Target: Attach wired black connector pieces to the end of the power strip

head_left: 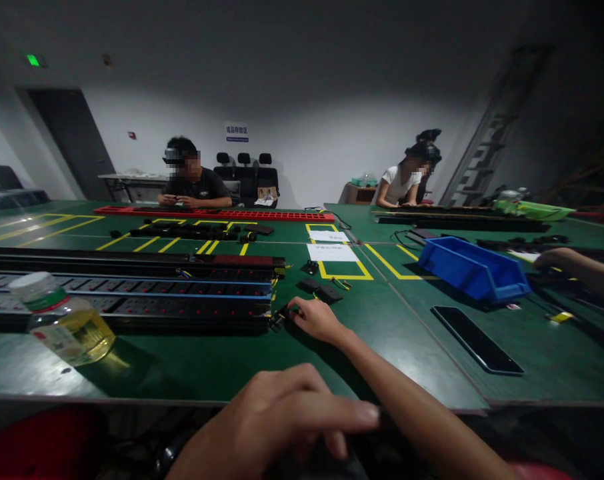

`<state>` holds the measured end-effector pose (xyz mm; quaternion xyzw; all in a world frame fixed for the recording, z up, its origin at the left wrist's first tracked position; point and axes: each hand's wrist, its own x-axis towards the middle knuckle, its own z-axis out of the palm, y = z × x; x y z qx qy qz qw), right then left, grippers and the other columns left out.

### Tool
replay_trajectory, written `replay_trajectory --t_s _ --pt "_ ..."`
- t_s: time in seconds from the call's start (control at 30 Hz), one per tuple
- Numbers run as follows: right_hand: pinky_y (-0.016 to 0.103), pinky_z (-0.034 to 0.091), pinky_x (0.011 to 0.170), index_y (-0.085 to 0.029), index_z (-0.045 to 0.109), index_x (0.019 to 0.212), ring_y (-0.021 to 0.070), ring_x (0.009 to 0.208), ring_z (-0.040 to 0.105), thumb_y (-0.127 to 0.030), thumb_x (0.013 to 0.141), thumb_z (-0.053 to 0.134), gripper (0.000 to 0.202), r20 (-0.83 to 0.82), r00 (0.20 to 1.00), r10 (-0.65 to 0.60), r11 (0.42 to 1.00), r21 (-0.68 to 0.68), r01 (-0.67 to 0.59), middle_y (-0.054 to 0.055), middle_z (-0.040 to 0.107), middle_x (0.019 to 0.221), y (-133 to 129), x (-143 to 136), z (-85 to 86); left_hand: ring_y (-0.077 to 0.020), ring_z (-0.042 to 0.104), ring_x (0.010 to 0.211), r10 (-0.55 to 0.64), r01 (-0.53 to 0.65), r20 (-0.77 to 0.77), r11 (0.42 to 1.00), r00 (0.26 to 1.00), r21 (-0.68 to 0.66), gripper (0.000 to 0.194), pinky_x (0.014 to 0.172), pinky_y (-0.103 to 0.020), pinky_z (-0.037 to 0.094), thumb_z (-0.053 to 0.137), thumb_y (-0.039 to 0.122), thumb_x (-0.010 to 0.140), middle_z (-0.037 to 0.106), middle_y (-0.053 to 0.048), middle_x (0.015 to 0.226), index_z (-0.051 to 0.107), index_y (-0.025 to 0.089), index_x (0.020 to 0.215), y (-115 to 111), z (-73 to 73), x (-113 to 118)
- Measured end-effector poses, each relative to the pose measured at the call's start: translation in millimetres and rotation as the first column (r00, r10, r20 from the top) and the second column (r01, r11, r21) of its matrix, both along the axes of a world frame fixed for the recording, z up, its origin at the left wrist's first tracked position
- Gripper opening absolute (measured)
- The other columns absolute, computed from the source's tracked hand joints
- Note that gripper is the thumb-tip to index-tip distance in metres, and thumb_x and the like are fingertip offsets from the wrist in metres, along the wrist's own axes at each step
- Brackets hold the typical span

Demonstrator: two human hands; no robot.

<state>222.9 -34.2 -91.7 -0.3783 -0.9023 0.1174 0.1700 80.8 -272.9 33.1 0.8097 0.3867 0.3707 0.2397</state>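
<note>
My right hand (pixel 318 320) reaches over the green table, its fingers closed around a small black part (pixel 279 319) at the right end of the black socket strips (pixel 182 310). The part's exact kind is hard to make out. Low in the foreground, my left hand (pixel 277 417) hangs close to the camera, over the table's front edge. Its fingers are bent around something dark, mostly hidden below them. Just beyond my right hand lie black blocks (pixel 319 289) with short coloured wires. Loose wires also stick out of the strip ends.
A bottle of yellow liquid (pixel 77 327) stands at the left front. On the right are a blue bin (pixel 475 270), a phone (pixel 477 340) and another person's hand (pixel 557 259). Paper sheets (pixel 332 253) and a red rail (pixel 212 214) lie farther back. Two people work across the table.
</note>
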Motion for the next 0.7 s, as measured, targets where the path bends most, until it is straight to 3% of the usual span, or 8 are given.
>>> replay_trajectory --t_s 0.07,0.17,0.27,0.33,0.4,0.47,0.6,0.7 --pt "0.025 0.04 0.068 -0.027 0.068 0.12 0.0179 0.082 0.069 -0.03 0.096 0.057 0.027 0.016 0.999 -0.031 0.999 0.013 0.031 0.001 0.076 0.089 -0.4 0.3 3.7 -0.0147 0.067 0.083 0.163 -0.156 -0.054 0.982 0.985 0.107 0.041 0.079 -0.025 0.056 0.059 0.032 0.092 0.071 -0.001 0.09 0.063 0.032 0.133 14.4 -13.8 -10.1" --pt "0.024 0.04 0.069 -0.028 0.068 0.119 0.0184 0.084 0.07 -0.035 0.1 0.053 0.026 0.024 0.979 -0.203 0.979 0.037 0.202 0.002 0.076 0.088 6.1 4.8 12.2 -0.0128 0.064 0.072 0.395 -0.374 -0.192 0.918 0.899 0.134 0.036 0.066 -0.022 0.051 0.053 0.031 0.095 0.067 0.0 0.084 0.065 0.026 0.128 35.5 -52.7 -37.1" --pt "0.025 0.042 0.07 -0.027 0.068 0.118 0.0195 0.086 0.071 -0.037 0.103 0.046 0.028 -0.023 0.888 -0.459 0.886 0.067 0.46 0.004 0.076 0.093 20.6 19.3 23.3 -0.0142 0.065 0.07 0.581 -0.563 -0.292 0.813 0.76 0.152 0.033 0.067 -0.024 0.049 0.051 0.039 0.095 0.064 0.001 0.078 0.07 0.026 0.118 51.5 -88.7 -63.8" --pt "0.026 0.044 0.071 -0.027 0.068 0.119 0.021 0.088 0.071 -0.038 0.103 0.045 0.03 -0.043 0.799 -0.6 0.797 0.063 0.601 0.006 0.076 0.096 31.2 33.8 29.1 -0.0143 0.062 0.063 0.664 -0.668 -0.333 0.734 0.669 0.123 0.033 0.06 -0.025 0.044 0.048 0.043 0.095 0.061 0.003 0.072 0.072 0.027 0.11 57.7 -103.6 -75.4" --pt "0.028 0.046 0.074 -0.027 0.068 0.12 0.0229 0.092 0.071 -0.04 0.102 0.045 0.032 -0.03 0.727 -0.686 0.726 0.045 0.686 0.007 0.076 0.1 40.1 48.6 31.7 -0.015 0.061 0.06 0.711 -0.729 -0.331 0.678 0.62 0.09 0.035 0.057 -0.025 0.042 0.047 0.047 0.094 0.058 0.004 0.065 0.072 0.026 0.105 61.2 -112.4 -81.8" --pt "0.03 0.048 0.077 -0.027 0.069 0.119 0.0249 0.096 0.071 -0.041 0.101 0.046 0.033 0.018 0.693 -0.72 0.694 0.018 0.72 0.009 0.075 0.104 46.1 60.0 31.3 -0.0152 0.06 0.057 0.723 -0.743 -0.31 0.665 0.618 0.07 0.037 0.057 -0.025 0.042 0.046 0.051 0.093 0.055 0.005 0.061 0.072 0.025 0.101 62.8 -117.9 -84.8" --pt "0.033 0.049 0.082 -0.026 0.072 0.114 0.0273 0.102 0.071 -0.044 0.1 0.046 0.034 0.125 0.712 -0.691 0.715 -0.031 0.698 0.011 0.075 0.111 50.7 68.0 27.1 -0.0145 0.057 0.054 0.742 -0.748 -0.259 0.657 0.618 0.096 0.04 0.057 -0.024 0.041 0.046 0.054 0.092 0.052 0.005 0.057 0.073 0.024 0.097 61.5 -124.6 -86.3" --pt "0.034 0.048 0.08 -0.025 0.072 0.115 0.0286 0.1 0.07 -0.043 0.101 0.046 0.034 0.113 0.714 -0.691 0.716 -0.028 0.697 0.013 0.074 0.11 52.2 69.6 25.6 -0.0141 0.056 0.052 0.75 -0.744 -0.246 0.654 0.615 0.134 0.04 0.056 -0.024 0.041 0.045 0.053 0.093 0.053 0.005 0.056 0.073 0.024 0.096 58.8 -124.9 -84.8"
